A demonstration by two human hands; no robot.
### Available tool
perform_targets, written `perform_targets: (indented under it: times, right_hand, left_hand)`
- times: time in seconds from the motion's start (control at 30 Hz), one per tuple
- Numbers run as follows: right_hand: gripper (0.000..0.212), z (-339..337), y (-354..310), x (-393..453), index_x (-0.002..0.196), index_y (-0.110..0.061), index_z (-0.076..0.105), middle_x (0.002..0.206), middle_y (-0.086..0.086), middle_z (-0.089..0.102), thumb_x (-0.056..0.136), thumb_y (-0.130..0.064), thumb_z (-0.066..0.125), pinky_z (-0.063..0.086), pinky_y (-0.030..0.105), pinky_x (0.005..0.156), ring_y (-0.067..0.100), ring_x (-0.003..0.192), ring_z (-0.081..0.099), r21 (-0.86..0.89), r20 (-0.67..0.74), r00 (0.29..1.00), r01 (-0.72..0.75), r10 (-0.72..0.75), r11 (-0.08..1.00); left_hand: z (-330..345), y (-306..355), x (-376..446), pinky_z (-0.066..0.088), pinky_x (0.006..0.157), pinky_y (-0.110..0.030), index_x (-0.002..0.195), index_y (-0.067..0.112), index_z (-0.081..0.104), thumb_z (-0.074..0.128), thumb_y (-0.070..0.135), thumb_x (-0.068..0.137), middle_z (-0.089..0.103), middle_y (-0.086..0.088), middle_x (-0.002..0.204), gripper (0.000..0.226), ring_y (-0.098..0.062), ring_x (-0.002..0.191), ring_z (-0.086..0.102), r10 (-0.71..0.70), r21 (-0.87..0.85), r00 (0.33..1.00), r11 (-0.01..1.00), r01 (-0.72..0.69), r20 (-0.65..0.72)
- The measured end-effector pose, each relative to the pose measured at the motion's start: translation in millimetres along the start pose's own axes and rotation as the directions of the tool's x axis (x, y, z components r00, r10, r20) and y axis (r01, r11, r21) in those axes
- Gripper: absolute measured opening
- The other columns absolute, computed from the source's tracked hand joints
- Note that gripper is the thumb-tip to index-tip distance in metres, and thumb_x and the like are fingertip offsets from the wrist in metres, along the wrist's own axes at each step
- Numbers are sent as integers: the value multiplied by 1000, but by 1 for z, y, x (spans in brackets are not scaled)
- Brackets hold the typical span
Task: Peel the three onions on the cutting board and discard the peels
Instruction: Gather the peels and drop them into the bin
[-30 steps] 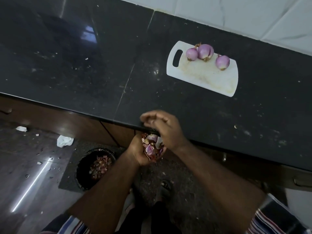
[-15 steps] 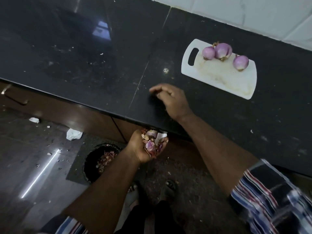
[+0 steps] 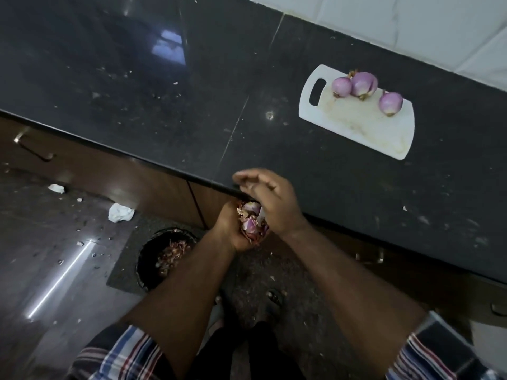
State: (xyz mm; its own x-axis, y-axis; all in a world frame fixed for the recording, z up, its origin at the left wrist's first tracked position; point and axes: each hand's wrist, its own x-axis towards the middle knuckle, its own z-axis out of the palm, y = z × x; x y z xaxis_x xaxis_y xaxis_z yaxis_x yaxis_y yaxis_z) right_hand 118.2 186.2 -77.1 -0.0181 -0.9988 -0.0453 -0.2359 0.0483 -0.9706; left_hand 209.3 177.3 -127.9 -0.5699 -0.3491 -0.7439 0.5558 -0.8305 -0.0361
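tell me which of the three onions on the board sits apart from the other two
The onion at the end of the cutting board away from the handle hole. The small onion and the big onion sit pressed together by the hole; this one has bare board around it.

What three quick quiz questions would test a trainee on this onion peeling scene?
1. How many peeled onions lie on the white cutting board?
2. True or false: the left hand holds the peels.
3. Where is the bin? A) on the counter B) on the floor, below the counter edge.

Key: 1. three; 2. true; 3. B. The right hand hovers over the peels with fingers loosely curled.
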Motion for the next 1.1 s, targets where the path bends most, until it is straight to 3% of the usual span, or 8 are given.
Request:
perform_targets:
  times: [0.23, 0.43, 0.53, 0.63, 0.73, 0.83, 1.0, 1.1]
  right_hand:
    - [32, -109, 27, 11, 108, -13, 74, 105, -8, 68, 87, -24, 52, 52, 36, 94, -3, 95, 59, -374, -501, 864, -167, -48, 912]
    - [29, -4, 13, -26, 106, -8, 74, 105, 0, 74, 83, -11, 56, 52, 23, 90, 5, 100, 68, -55, -201, 978, 39, -49, 998]
    - [26, 23, 21, -56, 102, -11, 76, 108, -3, 74, 84, -7, 58, 50, 22, 95, 3, 106, 66, -148, -251, 960, 92, -127, 985]
    - [25, 49, 25, -61, 100, -11, 76, 110, -5, 73, 85, -7, 57, 47, 21, 99, 1, 111, 64, -158, -314, 934, 123, -168, 980]
    - [27, 75, 19, -62, 98, -7, 76, 102, -3, 75, 86, 2, 53, 53, 23, 90, 8, 102, 69, 240, -359, 925, -34, 121, 970]
    - [27, 96, 25, -56, 98, 2, 74, 98, 10, 76, 89, 7, 49, 56, 30, 87, 21, 100, 71, 581, -301, 876, -144, 376, 801]
    - [29, 150, 52, -61, 92, -6, 75, 98, 10, 76, 84, -6, 47, 56, 30, 81, 22, 97, 72, 645, -180, 843, -288, 507, 708]
    - [30, 192, 83, -61, 88, -11, 75, 95, 8, 77, 79, -13, 47, 55, 29, 79, 18, 93, 73, 662, -115, 797, -384, 593, 644]
  left_hand:
    - [-5, 1, 6, 60, 68, -33, 88, 11, 70, 39, 31, 97, 72, -6, 85, 37, -22, 77, 66, 97, 126, 995, 988, -94, -15]
    - [-2, -6, -4, 56, 82, -29, 90, 7, 67, 43, 12, 83, 68, -9, 90, 25, -21, 85, 66, 122, 62, 991, 990, -126, 61]
    - [-12, -15, -19, 58, 54, -25, 67, 7, 65, 38, 18, 97, 65, -9, 65, 42, -20, 60, 69, 204, 35, 973, 977, -208, 107]
    - [-32, -24, -28, 55, 54, -22, 66, 10, 68, 32, 21, 102, 63, -5, 63, 52, -16, 59, 67, 319, -37, 943, 948, -317, 99]
    - [-52, -27, -34, 57, 62, -24, 65, 5, 69, 29, 17, 97, 65, -11, 67, 52, -21, 65, 69, 433, -103, 900, 899, -426, 46]
    - [-74, -26, -39, 55, 80, -31, 78, 3, 69, 30, 20, 98, 67, -14, 80, 47, -24, 79, 69, 522, -170, 852, 836, -522, -44]
    - [-131, -7, -41, 53, 91, -36, 114, 6, 63, 52, 18, 91, 66, -16, 105, 29, -27, 95, 67, 602, -230, 765, 730, -644, -230]
    - [-177, 8, -34, 57, 82, -37, 101, 7, 68, 53, 15, 92, 70, -16, 97, 19, -28, 86, 71, 621, -190, 715, 698, -691, -322]
